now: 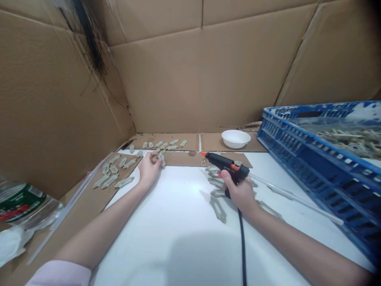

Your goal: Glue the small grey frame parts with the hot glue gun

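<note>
My left hand [149, 167] rests on the white board, its fingertips pinching a small beige-grey cut-out piece [155, 157] at the edge of a cardboard sheet [181, 159]. Several similar pieces [113, 176] lie on the cardboard to the left and at the back. My right hand [239, 192] grips a black and orange hot glue gun [226, 163] by its handle, nozzle pointing left. Its black cord [242, 246] runs down toward me. Larger frame-shaped grey pieces [218, 209] lie on the white board [178, 222] just below and left of that hand.
A long clear glue stick [297, 198] lies to the right of the gun. A blue plastic crate [321, 159] holding many pieces stands at the right. A white bowl [235, 139] sits at the back. Cardboard walls [193, 79] surround the area, and a plastic bottle [20, 202] lies at the left.
</note>
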Demonstrator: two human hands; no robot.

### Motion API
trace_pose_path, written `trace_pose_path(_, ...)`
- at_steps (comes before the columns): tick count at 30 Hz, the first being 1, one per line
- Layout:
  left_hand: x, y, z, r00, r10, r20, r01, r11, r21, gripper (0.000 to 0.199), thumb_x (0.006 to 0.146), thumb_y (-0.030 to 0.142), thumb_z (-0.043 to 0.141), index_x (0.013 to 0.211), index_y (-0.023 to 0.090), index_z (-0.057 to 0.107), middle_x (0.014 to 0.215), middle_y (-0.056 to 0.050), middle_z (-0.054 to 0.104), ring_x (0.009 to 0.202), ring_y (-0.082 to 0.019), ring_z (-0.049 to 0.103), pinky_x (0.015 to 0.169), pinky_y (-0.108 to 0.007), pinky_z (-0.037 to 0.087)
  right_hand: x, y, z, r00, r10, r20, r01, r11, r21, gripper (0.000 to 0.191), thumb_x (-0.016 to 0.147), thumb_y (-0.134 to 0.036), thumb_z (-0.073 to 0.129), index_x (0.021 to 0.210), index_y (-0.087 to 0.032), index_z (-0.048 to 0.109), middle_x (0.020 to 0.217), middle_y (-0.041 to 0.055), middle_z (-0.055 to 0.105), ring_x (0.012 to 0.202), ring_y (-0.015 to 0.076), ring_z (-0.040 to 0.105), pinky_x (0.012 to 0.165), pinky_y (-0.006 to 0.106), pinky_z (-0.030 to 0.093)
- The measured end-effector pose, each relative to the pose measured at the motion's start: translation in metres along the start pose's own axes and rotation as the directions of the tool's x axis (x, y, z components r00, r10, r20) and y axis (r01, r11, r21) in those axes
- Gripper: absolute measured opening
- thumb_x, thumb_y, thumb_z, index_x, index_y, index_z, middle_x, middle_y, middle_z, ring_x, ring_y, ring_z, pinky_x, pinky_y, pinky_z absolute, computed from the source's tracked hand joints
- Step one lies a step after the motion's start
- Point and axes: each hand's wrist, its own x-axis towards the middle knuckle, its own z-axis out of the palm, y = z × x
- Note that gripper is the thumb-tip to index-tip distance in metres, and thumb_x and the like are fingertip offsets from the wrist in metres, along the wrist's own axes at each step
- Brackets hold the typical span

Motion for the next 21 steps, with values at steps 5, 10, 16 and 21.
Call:
trace_pose_path(5,0.001,-0.004,0.003,0.995,0.102,-0.013,-0.096,0.966,0.242,0.022,0.068,0.025,0.055,0.090,0.020,0.055,0.080,-0.007,0.064,0.090,-0.026,0.053,0.088,-0.042,0.023,0.001,0.001,0.001,1.000,-0.021,-0.005,0.021,1.000,-0.021,0.044,0.073,-0.054,0.046,0.068,-0.014,0.061,0.044,0.0007,0.052,0.044,0.0148,0.050,0.046,0.027,0.043)
trace_pose_path(10,-0.007,-0.008,0.004,0.978,0.172,0.121,-0.211,0.806,0.553,0.038,0.067,0.029,0.056,0.102,0.019,0.047,0.095,-0.011,0.063,0.099,-0.033,0.046,0.082,-0.042,0.028,0.001,0.001,0.001,0.999,-0.037,-0.025,0.037,0.999,-0.013,0.042,0.073,-0.054,0.047,0.061,-0.015,0.058,0.045,0.0014,0.053,0.047,0.0157,0.052,0.048,0.027,0.044)
trace_pose_path(16,-0.008,-0.005,0.001,0.932,0.328,0.154,-0.332,0.601,0.728,0.041,0.072,0.024,0.050,0.111,0.013,0.044,0.107,-0.016,0.055,0.100,-0.034,0.042,0.080,-0.042,0.030,-0.001,0.000,0.000,1.000,0.012,-0.028,-0.012,1.000,0.008,0.042,0.072,-0.054,0.048,0.065,-0.014,0.059,0.045,0.0017,0.053,0.046,0.0158,0.052,0.048,0.028,0.044)
trace_pose_path(21,-0.035,0.016,0.003,0.789,0.507,0.347,-0.611,0.594,0.523,0.024,0.079,0.022,0.043,0.100,0.017,0.053,0.102,-0.011,0.058,0.097,-0.028,0.045,0.083,-0.040,0.030,0.000,-0.002,0.000,0.997,0.061,-0.055,-0.055,0.993,0.104,0.041,0.074,-0.052,0.048,0.063,-0.014,0.059,0.043,0.0008,0.052,0.042,0.0134,0.050,0.045,0.026,0.042)
